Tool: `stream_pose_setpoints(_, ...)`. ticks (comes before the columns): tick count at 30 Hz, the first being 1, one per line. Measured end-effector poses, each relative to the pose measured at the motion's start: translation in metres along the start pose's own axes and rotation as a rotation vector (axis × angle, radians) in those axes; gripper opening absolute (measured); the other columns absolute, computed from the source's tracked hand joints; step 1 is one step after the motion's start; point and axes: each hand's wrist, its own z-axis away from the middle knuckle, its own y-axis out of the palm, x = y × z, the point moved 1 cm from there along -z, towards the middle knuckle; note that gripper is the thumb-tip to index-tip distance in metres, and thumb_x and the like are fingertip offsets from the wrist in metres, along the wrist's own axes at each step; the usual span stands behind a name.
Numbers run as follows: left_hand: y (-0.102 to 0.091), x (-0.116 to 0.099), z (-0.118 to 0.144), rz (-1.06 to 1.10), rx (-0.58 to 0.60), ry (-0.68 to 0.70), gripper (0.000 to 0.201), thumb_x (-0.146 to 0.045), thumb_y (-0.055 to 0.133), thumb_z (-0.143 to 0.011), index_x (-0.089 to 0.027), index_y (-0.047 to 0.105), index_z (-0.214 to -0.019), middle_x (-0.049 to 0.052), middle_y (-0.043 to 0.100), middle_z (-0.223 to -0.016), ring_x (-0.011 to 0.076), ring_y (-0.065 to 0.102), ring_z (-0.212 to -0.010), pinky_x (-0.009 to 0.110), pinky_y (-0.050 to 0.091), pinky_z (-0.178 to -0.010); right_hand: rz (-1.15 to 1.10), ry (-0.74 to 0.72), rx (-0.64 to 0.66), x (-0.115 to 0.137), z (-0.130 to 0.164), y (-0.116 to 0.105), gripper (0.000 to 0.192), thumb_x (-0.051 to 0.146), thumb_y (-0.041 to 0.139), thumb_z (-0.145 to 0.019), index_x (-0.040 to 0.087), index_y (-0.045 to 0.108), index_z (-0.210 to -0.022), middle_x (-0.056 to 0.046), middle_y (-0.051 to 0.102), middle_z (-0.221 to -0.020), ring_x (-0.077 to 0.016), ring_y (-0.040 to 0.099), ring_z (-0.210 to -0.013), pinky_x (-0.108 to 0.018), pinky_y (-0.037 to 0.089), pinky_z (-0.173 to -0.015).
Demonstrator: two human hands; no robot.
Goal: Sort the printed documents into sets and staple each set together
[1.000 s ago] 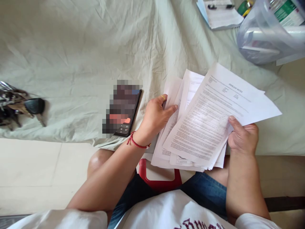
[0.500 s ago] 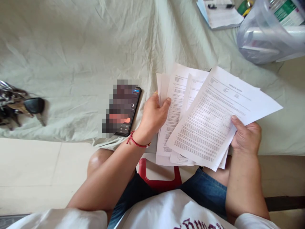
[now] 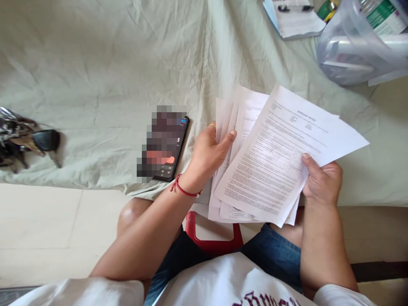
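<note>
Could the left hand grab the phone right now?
Probably not right away. The phone lies close beside the left hand on the cloth with nothing between them, but that hand is pinching the papers, so it would have to let go first.

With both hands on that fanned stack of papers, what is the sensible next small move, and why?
Probably the left hand should peel the sheet under its thumb further left, away from the top page. The papers are fanned, the right hand pins their right edge with its thumb, and the left thumb presses a lower sheet, so a single page is half separated already.
</note>
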Motion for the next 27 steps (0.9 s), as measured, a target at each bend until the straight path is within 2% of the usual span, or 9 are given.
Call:
stream_pose_setpoints(4, 0.001, -0.001, 0.001, 0.032, 0.036, -0.021, 0.027, -0.029, 0.082, -0.094, -0.021, 0.071, -0.117, 0.011, 0.079, -0.123, 0.0339, 0.076, -0.118, 0.047, 0.063, -0.105, 0.028, 0.01, 0.031, -0.003, 0.002, 0.001, 0.054, 0.036, 0.103, -0.067, 0.017, 0.084, -0.114, -0.01, 0.083, -0.125, -0.029, 0.078, -0.12, -0.06, 0.055, -0.123)
stream_pose_setpoints(8, 0.001, 0.0, 0.001, 0.058, 0.047, -0.043, 0.028, -0.02, 0.081, -0.09, -0.019, 0.072, -0.117, 0.012, 0.08, -0.122, 0.0355, 0.077, -0.116, 0.049, 0.066, -0.1, 0.046, 0.025, 0.055, -0.005, 0.001, 0.001, 0.054, 0.039, 0.104, -0.067, 0.018, 0.084, -0.113, -0.008, 0.083, -0.124, -0.0279, 0.079, -0.117, -0.058, 0.056, -0.121)
stream_pose_setpoints(14, 0.0, -0.001, 0.0, 0.055, 0.025, -0.034, 0.024, -0.019, 0.079, -0.09, -0.02, 0.074, -0.114, 0.011, 0.081, -0.122, 0.0355, 0.077, -0.117, 0.05, 0.065, -0.105, 0.052, -0.027, 0.031, -0.009, -0.009, -0.007, 0.043, 0.038, 0.101, -0.071, 0.021, 0.084, -0.107, -0.003, 0.083, -0.112, -0.022, 0.078, -0.107, -0.051, 0.057, -0.119)
stream_pose_setpoints(22, 0.001, -0.002, 0.0, 0.078, 0.023, -0.036, 0.022, -0.021, 0.077, -0.093, -0.019, 0.073, -0.115, 0.011, 0.081, -0.123, 0.0351, 0.077, -0.118, 0.05, 0.064, -0.106, 0.101, -0.085, -0.061, -0.002, -0.01, -0.009, 0.024, 0.04, 0.091, -0.083, 0.021, 0.081, -0.094, 0.0, 0.08, -0.095, -0.0185, 0.077, -0.09, -0.04, 0.066, -0.097)
stream_pose_setpoints(24, 0.001, -0.003, 0.001, 0.088, 0.023, -0.035, 0.021, -0.022, 0.077, -0.094, -0.018, 0.072, -0.115, 0.012, 0.08, -0.124, 0.0347, 0.076, -0.119, 0.048, 0.064, -0.106, 0.125, -0.08, -0.047, 0.0, -0.009, -0.01, 0.023, 0.044, 0.091, -0.085, 0.023, 0.081, -0.09, 0.002, 0.079, -0.091, -0.0169, 0.076, -0.087, -0.038, 0.066, -0.095)
stream_pose_setpoints(27, 0.001, -0.002, 0.0, 0.094, 0.028, -0.037, 0.019, -0.026, 0.075, -0.097, -0.019, 0.072, -0.114, 0.012, 0.08, -0.125, 0.0337, 0.076, -0.121, 0.046, 0.064, -0.106, 0.156, -0.067, -0.012, 0.002, -0.007, -0.01, 0.027, 0.05, 0.091, -0.084, 0.026, 0.084, -0.094, 0.003, 0.081, -0.094, -0.0163, 0.077, -0.088, -0.039, 0.067, -0.095)
